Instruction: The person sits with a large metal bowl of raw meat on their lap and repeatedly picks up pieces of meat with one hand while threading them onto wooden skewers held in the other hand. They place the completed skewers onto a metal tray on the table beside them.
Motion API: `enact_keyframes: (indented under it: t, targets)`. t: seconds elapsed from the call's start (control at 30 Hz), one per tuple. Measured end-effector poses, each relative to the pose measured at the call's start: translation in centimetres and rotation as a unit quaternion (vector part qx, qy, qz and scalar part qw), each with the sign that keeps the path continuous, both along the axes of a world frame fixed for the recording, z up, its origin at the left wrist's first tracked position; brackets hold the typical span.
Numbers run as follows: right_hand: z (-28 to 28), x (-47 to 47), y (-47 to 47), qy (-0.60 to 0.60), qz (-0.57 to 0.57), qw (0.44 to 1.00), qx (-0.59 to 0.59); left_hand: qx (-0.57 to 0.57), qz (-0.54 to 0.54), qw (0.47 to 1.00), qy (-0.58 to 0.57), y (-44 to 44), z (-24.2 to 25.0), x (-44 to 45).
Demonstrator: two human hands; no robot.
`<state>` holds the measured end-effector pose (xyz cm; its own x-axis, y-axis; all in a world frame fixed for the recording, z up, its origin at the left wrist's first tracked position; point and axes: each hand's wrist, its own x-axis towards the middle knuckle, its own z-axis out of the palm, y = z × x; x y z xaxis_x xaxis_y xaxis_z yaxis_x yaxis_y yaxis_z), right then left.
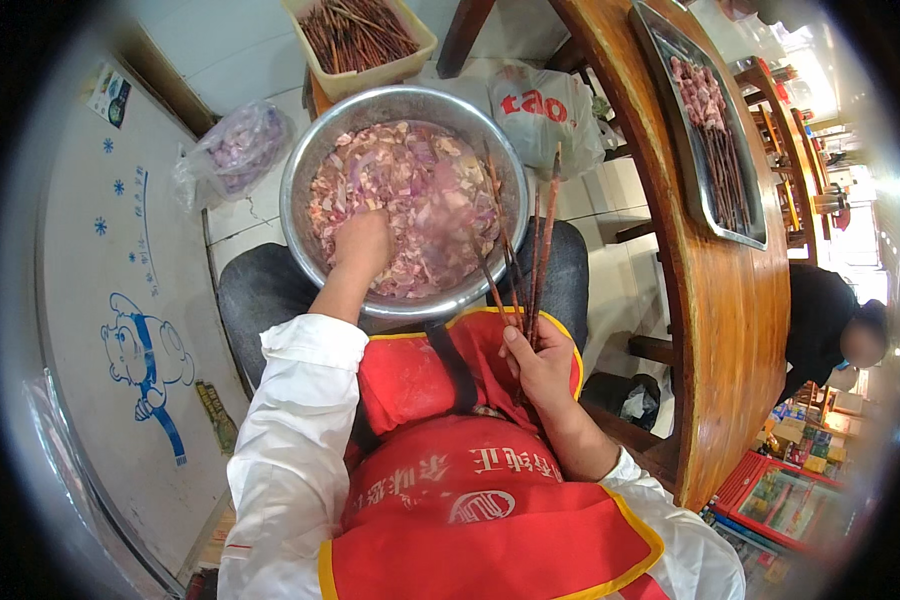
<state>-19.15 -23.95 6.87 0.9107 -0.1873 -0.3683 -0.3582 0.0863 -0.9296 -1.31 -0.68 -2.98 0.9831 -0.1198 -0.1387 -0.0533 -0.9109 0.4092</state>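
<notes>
A large stainless steel bowl (pixel 296 232) rests on my lap, holding raw cut meat (pixel 420 202) mixed with sliced purple onion. My left hand (pixel 363 240) reaches into the left part of this mix, its fingertips hidden by the hand and the meat. Several thin brown twig skewers (pixel 547 247) are gripped in my right hand (pixel 536 360), just outside the bowl's near right rim. They point up and away from me, and no meat shows clearly on them.
A cream plastic tub (pixel 420 56) of skewers stands behind the bowl. Bagged meat-like pieces (pixel 243 146) lie left; a white plastic bag (pixel 547 124) sits right. On the wooden table (pixel 727 322), a metal tray (pixel 754 232) holds loaded skewers (pixel 701 97). Beyond it is a person (pixel 821 315).
</notes>
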Motion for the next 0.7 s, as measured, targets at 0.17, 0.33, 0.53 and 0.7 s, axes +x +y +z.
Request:
enact_keyframes:
  t: [0.17,0.33,0.53,0.7]
  targets:
    - [0.0,-0.1,-0.2,0.001,0.001,1.000,-0.010,-0.186,0.050,0.974,0.117,0.4,1.2,0.9]
    - [-0.1,-0.2,-0.5,0.025,-0.003,1.000,-0.011,-0.584,0.108,0.765,0.247,2.4,2.0,1.5]
    - [-0.6,-0.3,-0.6,0.014,-0.002,1.000,0.013,-0.185,0.005,0.980,0.075,4.3,1.5,1.8]
    - [-0.8,-0.2,-0.6,0.008,-0.005,1.000,0.010,0.046,-0.039,0.994,0.093,3.5,1.2,0.8]
